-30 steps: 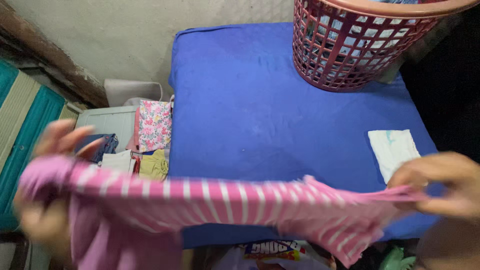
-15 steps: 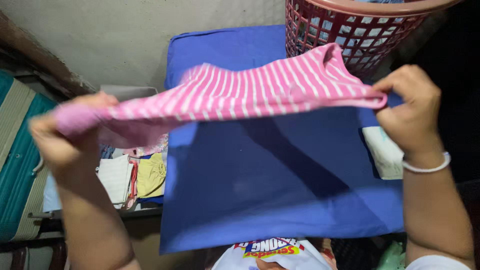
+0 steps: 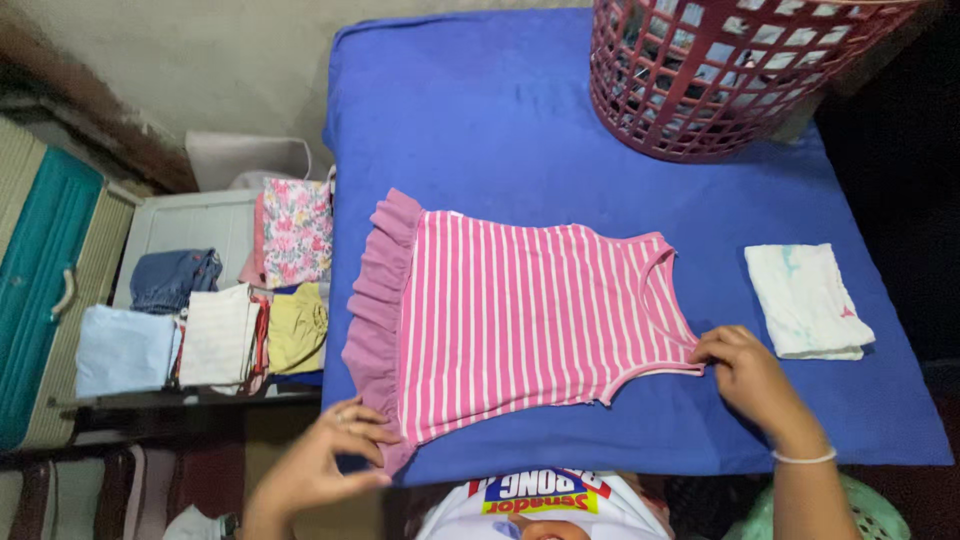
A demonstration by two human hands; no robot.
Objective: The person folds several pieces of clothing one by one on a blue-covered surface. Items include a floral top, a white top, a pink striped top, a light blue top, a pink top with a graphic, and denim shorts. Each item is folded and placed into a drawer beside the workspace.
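Two hands work at a pink-and-white striped sleeveless top [image 3: 530,320] spread flat on a blue padded surface [image 3: 500,130], its neck toward the right and its plain pink ruffled hem [image 3: 378,300] toward the left. From the head camera, the left hand [image 3: 325,462] pinches the lower corner of the ruffle at the near edge of the blue surface, fingers closed on the fabric. The right hand [image 3: 745,375] grips the shoulder strap at the top's near right corner. A folded white cloth [image 3: 808,300] lies just beyond the right hand, apart from the top. A red plastic laundry basket [image 3: 720,80] stands at the far right. Folded clothes [image 3: 240,320] sit stacked on a low white unit left of the blue surface.
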